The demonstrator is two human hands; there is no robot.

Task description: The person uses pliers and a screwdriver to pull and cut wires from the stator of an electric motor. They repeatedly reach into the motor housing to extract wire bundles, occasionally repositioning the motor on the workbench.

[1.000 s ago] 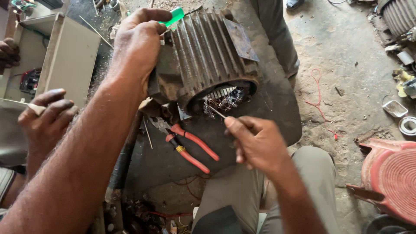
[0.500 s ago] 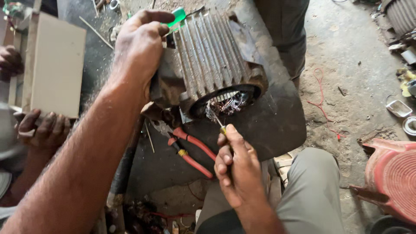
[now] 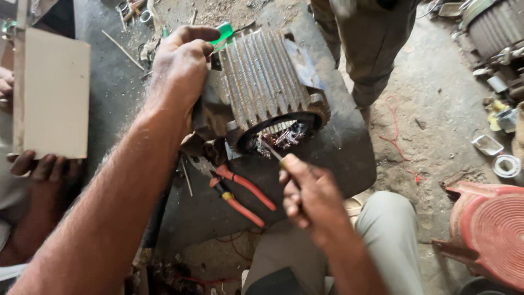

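A finned grey motor housing (image 3: pixel 270 82) lies on a dark sheet, its open end facing me with tangled copper windings (image 3: pixel 284 136) inside. My left hand (image 3: pixel 180 63) grips the housing's upper left side, next to a green piece (image 3: pixel 222 33). My right hand (image 3: pixel 308 196) holds a thin metal tool (image 3: pixel 272 152) whose tip pokes into the windings at the opening. Red-handled pliers (image 3: pixel 237 191) lie on the sheet just below the housing, between my two arms.
Another person's hands (image 3: pixel 41 169) hold a pale board (image 3: pixel 52 93) at the left. Someone stands behind the motor, legs (image 3: pixel 371 49) visible. A red stool (image 3: pixel 491 235) stands at the right. More motor parts (image 3: pixel 494 33) and small scraps litter the dirt floor.
My right hand has moved down and back toward me, the tool tip staying at the windings. The board at the left was turned flat-on and held upright.
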